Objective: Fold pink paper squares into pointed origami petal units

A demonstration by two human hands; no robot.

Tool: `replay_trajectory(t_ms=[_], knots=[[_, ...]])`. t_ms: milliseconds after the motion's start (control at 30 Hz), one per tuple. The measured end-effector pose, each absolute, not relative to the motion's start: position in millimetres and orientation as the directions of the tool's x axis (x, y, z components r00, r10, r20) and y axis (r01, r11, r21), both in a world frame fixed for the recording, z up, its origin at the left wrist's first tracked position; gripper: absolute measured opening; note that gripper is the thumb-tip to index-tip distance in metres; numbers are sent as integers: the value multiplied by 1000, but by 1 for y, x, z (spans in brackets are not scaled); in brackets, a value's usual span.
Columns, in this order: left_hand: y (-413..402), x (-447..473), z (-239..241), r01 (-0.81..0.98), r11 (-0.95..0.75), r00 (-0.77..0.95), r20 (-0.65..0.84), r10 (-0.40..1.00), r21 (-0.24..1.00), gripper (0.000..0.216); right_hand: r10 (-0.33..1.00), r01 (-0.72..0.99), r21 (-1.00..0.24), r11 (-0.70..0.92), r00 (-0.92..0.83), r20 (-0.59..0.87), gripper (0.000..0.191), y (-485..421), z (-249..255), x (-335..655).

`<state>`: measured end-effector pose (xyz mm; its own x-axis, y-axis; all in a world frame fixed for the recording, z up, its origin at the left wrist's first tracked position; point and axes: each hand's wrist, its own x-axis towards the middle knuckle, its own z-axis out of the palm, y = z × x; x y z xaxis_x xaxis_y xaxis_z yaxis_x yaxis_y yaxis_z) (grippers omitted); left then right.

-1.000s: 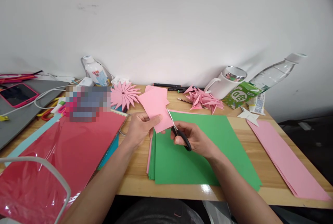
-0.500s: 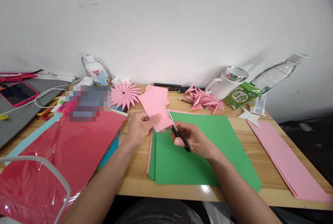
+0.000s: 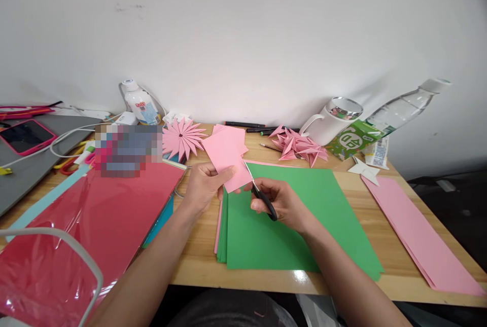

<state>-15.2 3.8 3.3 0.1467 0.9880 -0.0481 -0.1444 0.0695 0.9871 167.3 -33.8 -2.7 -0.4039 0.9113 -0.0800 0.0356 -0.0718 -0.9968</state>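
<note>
Between thumb and fingers, my left hand [image 3: 205, 185] pinches a pink piece of paper [image 3: 224, 157] above the green sheets. My right hand [image 3: 279, 200] is closed round the black handles of a pair of scissors [image 3: 263, 197]. The scissors' blades point up and left, lying along the right edge of the pink paper. Whether they bite into it I cannot tell. Below both hands is a stack of green paper [image 3: 289, 246]. Behind the held piece lie more pink pieces [image 3: 234, 137].
A pink paper pinwheel shape [image 3: 181, 137] and folded pink pieces [image 3: 299, 145] lie at the back. Nearby stand a white mug [image 3: 329, 121], a water bottle [image 3: 407, 106] and a white bottle [image 3: 140, 104]. Pink strips [image 3: 422, 238] lie right; a red plastic-wrapped pack [image 3: 110, 220] lies left.
My right hand and the scissors have shifted slightly left along the pink paper's edge. The left hand and the paper look almost unmoved.
</note>
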Motion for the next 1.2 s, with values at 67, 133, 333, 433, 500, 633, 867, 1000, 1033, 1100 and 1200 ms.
replay_trajectory(t_ms=[67, 133, 333, 433, 500, 633, 867, 1000, 1033, 1100, 1200], knots=[[4, -16, 2, -125, 64, 141, -46, 989, 990, 23, 908, 38, -996, -76, -410, -85, 41, -34, -2, 168], [5, -16, 2, -91, 54, 135, -41, 990, 994, 25, 887, 33, -996, -78, -454, -85, 44, -34, -1, 169], [3, -17, 4, 20, 29, 150, -31, 988, 999, 27, 849, 7, -998, -65, -525, -58, 52, -33, 1, 171], [3, -17, 4, 34, 15, 156, -20, 987, 999, 27, 863, 13, -998, -63, -502, -61, 48, -32, -1, 170], [3, -17, 4, 34, 18, 157, -23, 987, 999, 26, 869, 11, -998, -68, -490, -65, 47, -32, -3, 170], [4, -17, 3, 6, 37, 153, -37, 988, 999, 27, 874, 7, -997, -77, -480, -71, 45, -32, -4, 169], [3, -15, 6, -105, 101, 165, -83, 983, 989, 25, 893, 21, -996, -81, -442, -82, 41, -33, -4, 167], [3, -15, 10, -178, 158, 191, -124, 974, 971, 25, 905, 47, -995, -89, -413, -100, 42, -33, -2, 166], [3, -15, 11, -181, 169, 197, -133, 971, 969, 26, 909, 55, -995, -88, -403, -102, 42, -33, -2, 166], [3, -14, 12, -181, 182, 207, -144, 968, 966, 28, 918, 69, -994, -85, -383, -105, 42, -34, -2, 165], [4, -14, 14, -179, 193, 214, -153, 965, 965, 30, 925, 90, -991, -102, -358, -128, 41, -34, -3, 165]])
